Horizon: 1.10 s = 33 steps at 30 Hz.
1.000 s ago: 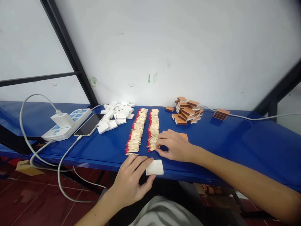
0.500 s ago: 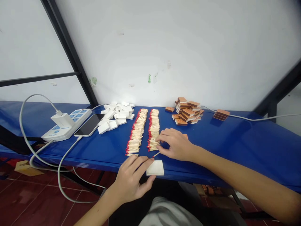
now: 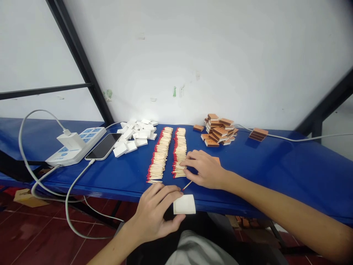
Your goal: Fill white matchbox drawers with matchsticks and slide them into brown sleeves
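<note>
My left hand (image 3: 161, 209) has its fingers and thumb closed at the left end of a small white matchbox tray (image 3: 185, 204), held at the table's front edge. Its shallow inside faces up and shows plain white. My right hand (image 3: 202, 168) is at the near end of the right row of matches (image 3: 179, 152), index fingertip touching the row. From under its thumb sticks a single match (image 3: 187, 185), red head towards the tray; the other end is hidden by the hand. The left row of matches (image 3: 160, 156) lies beyond my left hand, heads to the left.
White trays (image 3: 135, 134) lie heaped at the back left. Brown matchboxes (image 3: 219, 130) are piled at the back right, with another brown stack (image 3: 258, 134) beside a cable. A phone (image 3: 103, 146) and a power strip (image 3: 75, 147) with trailing white cables occupy the left.
My left hand has brought the tray slightly nearer to me and to the right. The single match under my right hand has shifted a little right and towards me.
</note>
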Available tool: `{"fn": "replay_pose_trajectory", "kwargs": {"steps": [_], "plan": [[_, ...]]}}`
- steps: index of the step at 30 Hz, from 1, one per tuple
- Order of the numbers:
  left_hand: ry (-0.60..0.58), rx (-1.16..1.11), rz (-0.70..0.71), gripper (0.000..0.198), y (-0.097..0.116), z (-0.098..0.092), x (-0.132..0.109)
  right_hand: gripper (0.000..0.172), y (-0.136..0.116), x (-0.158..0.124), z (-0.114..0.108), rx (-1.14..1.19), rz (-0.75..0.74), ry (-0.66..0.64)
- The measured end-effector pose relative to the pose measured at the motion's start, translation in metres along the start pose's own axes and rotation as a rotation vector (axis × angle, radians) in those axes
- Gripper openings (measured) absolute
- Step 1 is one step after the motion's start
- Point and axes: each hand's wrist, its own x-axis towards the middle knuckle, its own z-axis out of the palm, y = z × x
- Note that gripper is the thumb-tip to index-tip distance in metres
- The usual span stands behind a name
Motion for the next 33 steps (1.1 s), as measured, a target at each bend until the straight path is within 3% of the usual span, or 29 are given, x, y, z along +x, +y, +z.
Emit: {"fn": "replay_pose_trajectory", "kwargs": {"steps": [6,12,16,19,23,27,33], "plan": [[-0.124,0.008,0.058,0.029,-0.0033,-0.0072,0.0001,0.015,-0.0015,-0.0018,-0.0045,0.028,-0.048,-0.037],[-0.194,0.048,0.072,0.030,-0.0029,-0.0095,0.0016,0.017,0.0027,-0.0017,-0.0009,-0.042,0.003,-0.018],[-0.135,0.061,0.003,0.030,-0.0016,-0.0048,0.0014,0.017,0.0031,-0.0005,-0.0015,-0.039,0.022,-0.011],[-0.074,0.069,-0.046,0.026,-0.0018,-0.0025,0.0015,0.013,-0.0008,-0.0005,-0.0038,0.008,-0.045,-0.037],[0.022,0.010,-0.020,0.027,-0.0019,-0.0031,0.0005,0.008,-0.0047,-0.0022,-0.0032,0.086,-0.130,-0.070],[0.143,-0.052,-0.031,0.031,-0.0009,-0.0051,-0.0012,0.010,-0.0046,-0.0030,0.0003,0.103,-0.119,-0.095],[0.130,-0.124,-0.111,0.032,-0.0006,-0.0091,-0.0008,0.013,-0.0034,-0.0028,0.0045,0.106,-0.065,-0.126]]}}
